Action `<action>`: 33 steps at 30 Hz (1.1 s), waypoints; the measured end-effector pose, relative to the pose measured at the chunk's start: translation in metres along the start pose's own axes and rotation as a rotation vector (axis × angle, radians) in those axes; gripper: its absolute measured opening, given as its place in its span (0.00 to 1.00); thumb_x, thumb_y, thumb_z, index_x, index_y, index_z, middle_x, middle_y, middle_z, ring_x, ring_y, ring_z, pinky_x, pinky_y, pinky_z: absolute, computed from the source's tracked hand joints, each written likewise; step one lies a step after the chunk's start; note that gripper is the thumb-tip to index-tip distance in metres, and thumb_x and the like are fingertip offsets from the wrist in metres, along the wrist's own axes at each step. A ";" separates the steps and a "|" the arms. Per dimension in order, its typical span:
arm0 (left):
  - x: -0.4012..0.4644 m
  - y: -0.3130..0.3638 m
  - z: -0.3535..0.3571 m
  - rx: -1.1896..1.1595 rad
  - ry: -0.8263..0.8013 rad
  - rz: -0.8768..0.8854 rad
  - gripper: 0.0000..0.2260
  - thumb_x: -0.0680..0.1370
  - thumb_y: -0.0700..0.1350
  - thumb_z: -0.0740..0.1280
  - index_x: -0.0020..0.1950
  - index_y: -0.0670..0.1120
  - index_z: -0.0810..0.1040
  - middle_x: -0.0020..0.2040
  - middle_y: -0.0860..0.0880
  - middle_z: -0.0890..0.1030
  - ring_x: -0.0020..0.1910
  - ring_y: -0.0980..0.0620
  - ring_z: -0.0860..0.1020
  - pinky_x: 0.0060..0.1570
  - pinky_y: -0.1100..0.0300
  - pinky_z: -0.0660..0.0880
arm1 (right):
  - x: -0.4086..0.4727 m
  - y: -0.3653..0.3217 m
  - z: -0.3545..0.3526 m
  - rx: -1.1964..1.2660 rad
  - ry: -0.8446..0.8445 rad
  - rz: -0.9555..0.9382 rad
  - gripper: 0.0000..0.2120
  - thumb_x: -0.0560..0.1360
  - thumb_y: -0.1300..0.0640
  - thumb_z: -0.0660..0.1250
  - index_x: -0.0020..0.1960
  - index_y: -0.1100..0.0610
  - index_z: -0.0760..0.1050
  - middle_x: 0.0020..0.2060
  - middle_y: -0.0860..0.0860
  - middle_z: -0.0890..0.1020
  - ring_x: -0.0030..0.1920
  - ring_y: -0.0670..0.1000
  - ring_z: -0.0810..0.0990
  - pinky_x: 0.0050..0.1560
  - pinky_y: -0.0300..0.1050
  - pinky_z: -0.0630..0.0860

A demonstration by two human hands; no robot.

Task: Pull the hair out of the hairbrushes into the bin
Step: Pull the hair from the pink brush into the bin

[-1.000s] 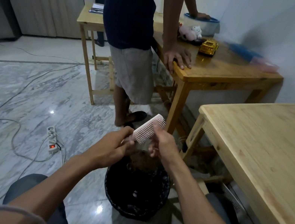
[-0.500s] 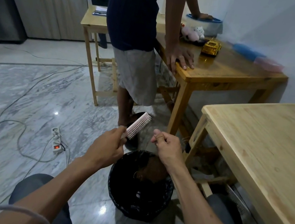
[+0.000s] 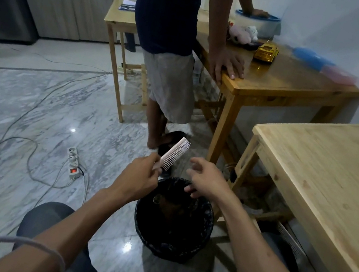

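My left hand [image 3: 140, 175] grips the handle of a pale pink hairbrush [image 3: 175, 153], its bristles facing right and its head tilted up and away. My right hand [image 3: 205, 179] hovers just right of the brush, above the bin's far rim, fingers spread and holding nothing. Below both hands, on the floor between my knees, stands a black bin [image 3: 173, 221] lined with a dark bag. A brown clump of hair [image 3: 170, 205] lies inside it near the far wall.
A person stands just beyond the bin, one hand on a wooden table [image 3: 278, 86] with a yellow toy car [image 3: 266, 52] and soft toys. A light wooden table [image 3: 334, 177] fills the right. A power strip [image 3: 73, 163] and cables lie on the marble floor at left.
My right hand pulled away from the brush's bristles, pinched shut over the bin, then opened. The brush tilted left and away. The view shifted slightly.
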State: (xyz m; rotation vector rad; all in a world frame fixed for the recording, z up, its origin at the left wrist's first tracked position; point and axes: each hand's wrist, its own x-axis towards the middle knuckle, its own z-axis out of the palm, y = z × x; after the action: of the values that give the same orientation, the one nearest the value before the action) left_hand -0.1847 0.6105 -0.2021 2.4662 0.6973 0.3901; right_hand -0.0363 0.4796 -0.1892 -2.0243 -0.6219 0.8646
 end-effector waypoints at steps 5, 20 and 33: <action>0.001 0.006 0.000 -0.044 -0.008 0.053 0.05 0.81 0.43 0.65 0.55 0.44 0.76 0.43 0.46 0.81 0.40 0.46 0.77 0.37 0.51 0.72 | 0.002 -0.006 0.004 0.338 -0.078 0.024 0.27 0.82 0.42 0.65 0.76 0.53 0.68 0.58 0.48 0.80 0.48 0.51 0.87 0.43 0.46 0.85; 0.001 -0.001 -0.004 -0.271 -0.045 -0.167 0.06 0.82 0.43 0.63 0.56 0.45 0.76 0.45 0.43 0.82 0.29 0.52 0.74 0.28 0.55 0.72 | 0.013 0.022 0.005 0.334 0.074 -0.044 0.09 0.79 0.57 0.73 0.41 0.57 0.86 0.29 0.48 0.83 0.32 0.45 0.78 0.35 0.37 0.76; -0.009 0.008 0.002 -0.304 -0.124 -0.055 0.06 0.82 0.46 0.62 0.54 0.46 0.76 0.43 0.41 0.83 0.31 0.49 0.76 0.30 0.51 0.73 | 0.010 0.014 0.012 0.488 0.152 0.010 0.10 0.78 0.51 0.75 0.48 0.59 0.86 0.40 0.53 0.88 0.39 0.48 0.86 0.41 0.41 0.81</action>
State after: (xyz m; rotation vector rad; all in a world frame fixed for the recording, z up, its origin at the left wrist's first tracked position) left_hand -0.1885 0.5993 -0.2001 2.1598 0.6048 0.2955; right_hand -0.0371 0.4854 -0.2093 -1.6295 -0.2801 0.7708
